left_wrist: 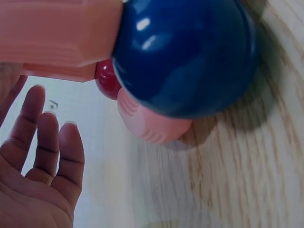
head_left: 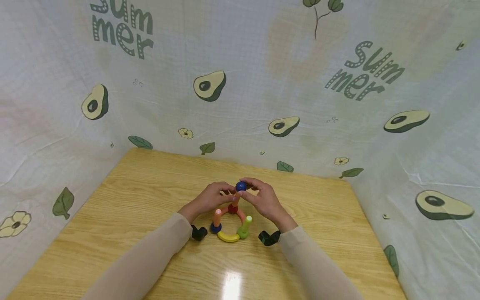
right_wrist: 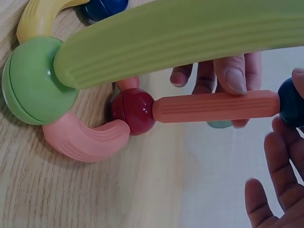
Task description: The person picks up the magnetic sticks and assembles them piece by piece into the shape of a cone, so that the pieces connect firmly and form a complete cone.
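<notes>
A ring of toy building pieces lies on the table, with upright rods at its joints. At its far side a red ball (right_wrist: 135, 111) carries an upright orange rod (right_wrist: 213, 107), topped by a dark blue ball (head_left: 241, 186). My left hand (head_left: 213, 198) pinches that rod between thumb and fingers. With thumb and fingertips, my right hand (head_left: 266, 202) grips the blue ball at the rod's top end. Nearer stand a second orange rod (head_left: 217, 217) on another blue ball (left_wrist: 185, 57) and a light green rod (right_wrist: 180, 47) on a green ball (right_wrist: 38, 78).
A curved yellow piece (head_left: 228, 237) forms the ring's near side, and curved orange pieces (right_wrist: 88, 137) run to the red ball. The wooden table (head_left: 157, 175) is bounded at the back and sides by a printed cloth (head_left: 247, 91).
</notes>
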Available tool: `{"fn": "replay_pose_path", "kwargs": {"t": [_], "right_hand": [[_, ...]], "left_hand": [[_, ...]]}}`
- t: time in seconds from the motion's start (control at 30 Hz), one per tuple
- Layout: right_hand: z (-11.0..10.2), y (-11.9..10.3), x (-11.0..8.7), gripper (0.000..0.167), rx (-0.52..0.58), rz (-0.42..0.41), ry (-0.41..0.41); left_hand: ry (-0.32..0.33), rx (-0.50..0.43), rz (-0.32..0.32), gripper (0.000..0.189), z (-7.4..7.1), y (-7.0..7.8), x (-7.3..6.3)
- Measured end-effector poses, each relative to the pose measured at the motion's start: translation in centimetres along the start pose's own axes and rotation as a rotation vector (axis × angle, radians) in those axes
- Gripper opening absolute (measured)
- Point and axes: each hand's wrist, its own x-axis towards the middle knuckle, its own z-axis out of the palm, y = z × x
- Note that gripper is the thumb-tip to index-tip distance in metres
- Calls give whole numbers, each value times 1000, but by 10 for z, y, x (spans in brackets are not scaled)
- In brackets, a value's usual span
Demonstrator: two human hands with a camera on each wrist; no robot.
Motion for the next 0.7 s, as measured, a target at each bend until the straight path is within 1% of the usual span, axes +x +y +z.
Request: {"fn": "replay_pose_path", "kwargs": {"t": [0.1,0.2,0.37,0.43,0.57,0.7], "right_hand": [[1,0,0,41,5,2,8],[1,1,0,40,5,5,4],[1,1,-2,41,18,16,-9],[1,0,-3,40,30,23,-11],[1,0,-5,38,55,44,-13],[0,-1,-7,37,81,54,-23]], "left_hand": [[8,-12,3,26,0,0,-3],[23,-34,-21,32,-2,0,-10],[85,-79,-67,32,-10,-2,-34],[102,-113,-57,32,-13,-4,-45],[96,-200,-16,32,-17,-5,-66],[92,-231,11,31,-17,-4,-85]]}}
